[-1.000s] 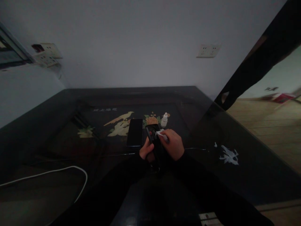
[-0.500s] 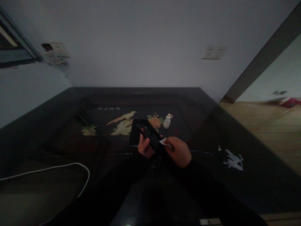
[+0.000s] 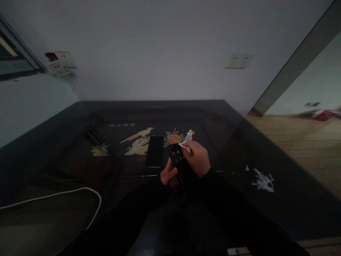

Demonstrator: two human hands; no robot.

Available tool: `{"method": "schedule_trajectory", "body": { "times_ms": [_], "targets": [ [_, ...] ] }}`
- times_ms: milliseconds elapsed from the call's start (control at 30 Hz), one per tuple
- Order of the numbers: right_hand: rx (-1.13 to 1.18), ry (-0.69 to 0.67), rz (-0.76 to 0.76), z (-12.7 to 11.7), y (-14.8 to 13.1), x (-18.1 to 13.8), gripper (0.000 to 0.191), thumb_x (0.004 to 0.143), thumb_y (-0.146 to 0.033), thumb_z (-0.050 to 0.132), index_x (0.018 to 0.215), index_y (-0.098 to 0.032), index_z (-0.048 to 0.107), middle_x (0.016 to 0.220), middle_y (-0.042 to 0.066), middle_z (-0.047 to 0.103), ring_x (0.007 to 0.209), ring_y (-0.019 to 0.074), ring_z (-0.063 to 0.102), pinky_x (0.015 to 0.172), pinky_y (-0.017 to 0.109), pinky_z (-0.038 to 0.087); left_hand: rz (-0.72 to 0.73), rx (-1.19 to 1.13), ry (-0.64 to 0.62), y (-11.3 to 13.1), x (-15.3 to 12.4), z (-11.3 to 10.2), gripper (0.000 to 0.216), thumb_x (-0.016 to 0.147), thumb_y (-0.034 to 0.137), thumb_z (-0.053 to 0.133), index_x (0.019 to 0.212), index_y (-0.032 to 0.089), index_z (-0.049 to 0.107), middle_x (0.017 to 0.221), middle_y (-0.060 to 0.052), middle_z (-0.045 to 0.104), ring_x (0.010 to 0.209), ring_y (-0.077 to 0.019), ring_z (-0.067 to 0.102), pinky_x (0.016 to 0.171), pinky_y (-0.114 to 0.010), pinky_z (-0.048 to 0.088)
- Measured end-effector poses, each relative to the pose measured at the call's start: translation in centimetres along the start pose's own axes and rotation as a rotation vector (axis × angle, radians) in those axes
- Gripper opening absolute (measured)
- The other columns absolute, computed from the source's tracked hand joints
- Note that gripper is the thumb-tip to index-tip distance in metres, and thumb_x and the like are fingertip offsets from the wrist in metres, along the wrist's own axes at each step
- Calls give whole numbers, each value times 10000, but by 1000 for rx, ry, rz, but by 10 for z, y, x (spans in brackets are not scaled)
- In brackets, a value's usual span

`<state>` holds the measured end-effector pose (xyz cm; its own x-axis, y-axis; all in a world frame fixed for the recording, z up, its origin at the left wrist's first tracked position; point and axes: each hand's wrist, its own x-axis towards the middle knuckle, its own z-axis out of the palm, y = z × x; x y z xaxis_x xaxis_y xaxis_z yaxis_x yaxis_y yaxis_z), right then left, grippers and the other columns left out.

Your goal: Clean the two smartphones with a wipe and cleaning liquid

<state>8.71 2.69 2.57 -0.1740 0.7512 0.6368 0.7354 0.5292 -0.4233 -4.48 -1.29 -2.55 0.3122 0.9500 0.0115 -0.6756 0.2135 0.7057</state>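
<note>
In the head view my left hand (image 3: 168, 173) is closed around a black phone case (image 3: 183, 177), held tilted above the table. Round camera openings show near its upper end. Pinched in my right hand (image 3: 198, 158) is a small white tissue (image 3: 183, 145), which touches the case's upper edge beside those openings. A black phone (image 3: 155, 152) lies flat on the table, just left of the case. Behind my right hand stands a small white bottle (image 3: 189, 135), its lower part hidden.
The glossy dark table (image 3: 226, 202) has a bird-and-flower picture (image 3: 138, 145). Crumpled white tissue (image 3: 263, 180) lies at the right, with a scrap beside it. A white cable (image 3: 66, 192) curves across the left. Wall sockets (image 3: 239, 61) sit above the table.
The case has swung more upright and moved right, uncovering the phone on the table. My right hand has carried the tissue up to the case's top edge.
</note>
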Motion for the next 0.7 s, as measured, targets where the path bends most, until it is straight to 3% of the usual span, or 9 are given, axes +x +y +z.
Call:
{"method": "schedule_trajectory", "body": {
  "times_ms": [200,400,567,700],
  "targets": [
    [17,19,-77,-2,-10,1,117,821,-195,493,840,-177,607,831,59,653,801,194,583,746,315,428,-18,-27,-38,2,0,1,631,638,376,683,1219,266,461,1267,-16,503,1266,-233,325,1062,-352,207],
    [92,-3,-160,-7,-23,2,131,829,-197,487,859,-188,614,830,43,651,820,176,577,758,311,417,-12,67,-90,2,2,-2,638,606,407,697,1175,179,520,1215,-71,541,1267,-270,311,1070,-358,180],
    [155,-14,-144,-7,-26,1,107,831,-211,501,830,-196,607,804,35,644,797,166,575,736,297,421,-21,47,-65,0,1,-3,556,641,406,669,1139,193,547,1193,-55,559,1240,-268,357,1060,-369,215],
    [191,-86,-191,-11,-27,-6,91,827,-196,511,823,-192,602,772,31,630,755,158,565,696,287,418,63,-31,22,-12,10,-14,490,674,393,640,1113,192,558,1179,-30,567,1244,-236,357,1065,-333,218]
  ]
}}
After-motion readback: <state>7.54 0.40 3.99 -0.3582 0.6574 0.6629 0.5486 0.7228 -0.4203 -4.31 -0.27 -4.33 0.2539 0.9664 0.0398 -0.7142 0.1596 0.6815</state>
